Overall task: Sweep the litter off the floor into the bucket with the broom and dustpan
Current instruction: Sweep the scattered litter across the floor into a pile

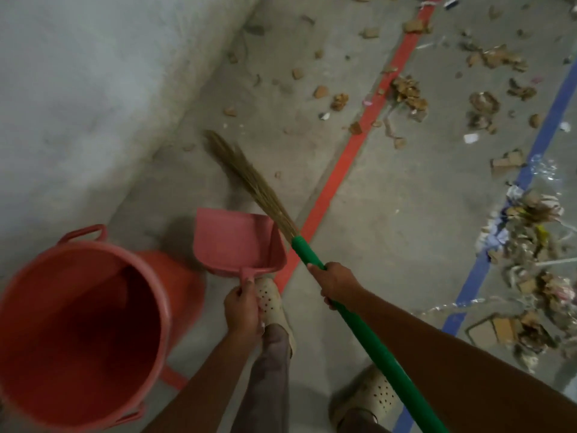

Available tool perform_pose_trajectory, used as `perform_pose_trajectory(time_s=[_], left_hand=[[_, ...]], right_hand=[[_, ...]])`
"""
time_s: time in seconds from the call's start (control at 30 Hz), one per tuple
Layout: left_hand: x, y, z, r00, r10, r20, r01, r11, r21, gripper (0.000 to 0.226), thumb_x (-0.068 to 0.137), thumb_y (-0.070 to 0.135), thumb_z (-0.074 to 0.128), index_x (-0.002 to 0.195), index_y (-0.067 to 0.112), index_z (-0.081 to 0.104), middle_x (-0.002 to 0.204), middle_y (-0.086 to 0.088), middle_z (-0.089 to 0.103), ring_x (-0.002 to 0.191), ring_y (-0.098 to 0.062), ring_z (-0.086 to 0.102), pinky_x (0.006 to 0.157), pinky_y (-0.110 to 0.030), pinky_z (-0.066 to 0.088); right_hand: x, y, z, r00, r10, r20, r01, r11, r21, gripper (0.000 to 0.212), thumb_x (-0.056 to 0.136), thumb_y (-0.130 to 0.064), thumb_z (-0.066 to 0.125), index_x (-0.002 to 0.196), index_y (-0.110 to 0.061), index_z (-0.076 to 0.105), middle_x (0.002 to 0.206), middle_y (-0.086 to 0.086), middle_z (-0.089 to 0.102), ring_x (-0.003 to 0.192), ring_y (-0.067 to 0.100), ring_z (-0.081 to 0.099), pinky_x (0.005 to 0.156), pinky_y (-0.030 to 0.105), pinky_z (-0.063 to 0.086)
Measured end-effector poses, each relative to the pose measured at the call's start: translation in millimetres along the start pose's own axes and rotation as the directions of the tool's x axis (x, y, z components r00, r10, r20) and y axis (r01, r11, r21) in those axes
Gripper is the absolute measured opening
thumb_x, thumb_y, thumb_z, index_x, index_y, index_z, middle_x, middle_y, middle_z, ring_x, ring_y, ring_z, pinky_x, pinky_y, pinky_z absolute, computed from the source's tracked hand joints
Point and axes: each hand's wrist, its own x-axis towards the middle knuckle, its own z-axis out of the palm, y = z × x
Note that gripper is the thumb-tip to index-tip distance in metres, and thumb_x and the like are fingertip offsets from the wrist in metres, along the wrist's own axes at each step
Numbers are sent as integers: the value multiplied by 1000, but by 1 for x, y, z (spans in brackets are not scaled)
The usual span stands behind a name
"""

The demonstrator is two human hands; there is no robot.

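1. Left hand [242,310]: fingers curled round the short handle of the dustpan [237,242]. The pan juts forward of this hand and looks empty. Whether it touches the floor [390,198] cannot be told.
2. Right hand [334,284]: wrapped round the green shaft of the broom [370,339], close behind the bristles. The bristles reach forward and left of both hands, past the pan's far edge.
3. Bucket [167,310]: upright with its mouth open, left of the left hand and just beside the pan. The inside is dark and no litter can be made out in it.
4. Litter [406,92]: scraps scattered ahead and to the right of the right hand, across a red line [349,151]. A denser heap lies far to the right, past a blue line [474,276]. All of it is well apart from the pan and bristles.
5. Step in hand, as judged: early gathering. The tools are held ready, nothing is collected, and most of the task remains.
6. The next move calls for swinging the bristles right, beyond the scraps, and drawing them back toward the hands. The pan's lip should sit flat on the floor to receive them.
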Motion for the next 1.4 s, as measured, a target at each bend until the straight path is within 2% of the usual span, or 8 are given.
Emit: perform_pose_trajectory(time_s=[0.17, 0.4, 0.67, 0.77, 0.93, 1.07, 1.2, 1.4], left_hand=[[41, 4, -24, 1000, -3, -17, 3, 1000, -1, 47, 98, 44, 60, 66, 10, 55, 58, -9, 53, 51, -23, 46, 46, -27, 33], [52, 48, -17, 996, -5, 88, 5, 1000, -6, 40, 101, 39, 55, 73, 11, 54, 54, -5, 48, 38, -17, 39, 34, -21, 27], [56, 81, -9, 994, -16, 106, 26, 994, -102, 41, 103, 40, 53, 76, 9, 52, 58, -8, 48, 34, -14, 37, 33, -19, 26], [62, 91, -14, 998, -40, 53, 47, 989, -143, 46, 102, 47, 53, 73, 11, 48, 56, -7, 46, 35, -14, 37, 32, -20, 26], [90, 97, -33, 995, -42, -90, 24, 982, -188, 53, 100, 52, 54, 66, 12, 47, 49, -3, 46, 36, -16, 39, 38, -21, 31], [120, 89, -48, 987, -93, -131, 66, 979, -195, 46, 100, 47, 56, 72, 11, 52, 54, -5, 48, 38, -15, 41, 35, -22, 31], [139, 85, -60, 993, -79, -91, 58, 977, -207, 29, 102, 28, 53, 81, 9, 49, 58, -7, 42, 39, -16, 35, 32, -19, 26], [158, 86, -64, 996, -67, -59, 55, 983, -174, 30, 102, 26, 55, 79, 8, 50, 58, -8, 44, 39, -18, 35, 33, -19, 26]], right_hand=[[30, -28, 30, 984, 175, -27, -170, 978, 123, 46, 102, -48, 51, 89, -4, 55, 73, 12, 60, 51, 22, 56, 49, 28, 51], [27, -24, 15, 929, 311, -203, -249, 927, 280, 55, 101, -56, 47, 101, -3, 61, 79, 13, 67, 56, 23, 62, 50, 30, 53], [-5, -44, 3, 890, 146, -432, -61, 977, 204, 48, 101, -59, 40, 91, -14, 53, 84, 12, 66, 64, 25, 68, 59, 39, 61], [-7, -64, 12, 926, -13, -378, 18, 1000, 11, 48, 99, -63, 40, 87, -18, 53, 82, 10, 67, 68, 26, 69, 65, 47, 62], [5, -129, 42, 986, -146, -76, 134, 981, -143, 45, 101, -56, 48, 103, -12, 57, 84, 9, 66, 61, 21, 67, 58, 37, 62], [41, -174, 80, 981, -193, 33, 194, 935, -296, 54, 96, -62, 51, 99, -9, 57, 93, 13, 69, 78, 28, 72, 72, 44, 63], [78, -193, 78, 997, -53, 53, 59, 990, -125, 46, 102, -48, 53, 107, -3, 58, 78, 8, 62, 55, 18, 58, 57, 31, 57], [98, -165, 33, 988, 72, -137, -71, 997, 8, 54, 102, -52, 49, 100, 0, 63, 74, 11, 63, 52, 21, 59, 50, 30, 53]])
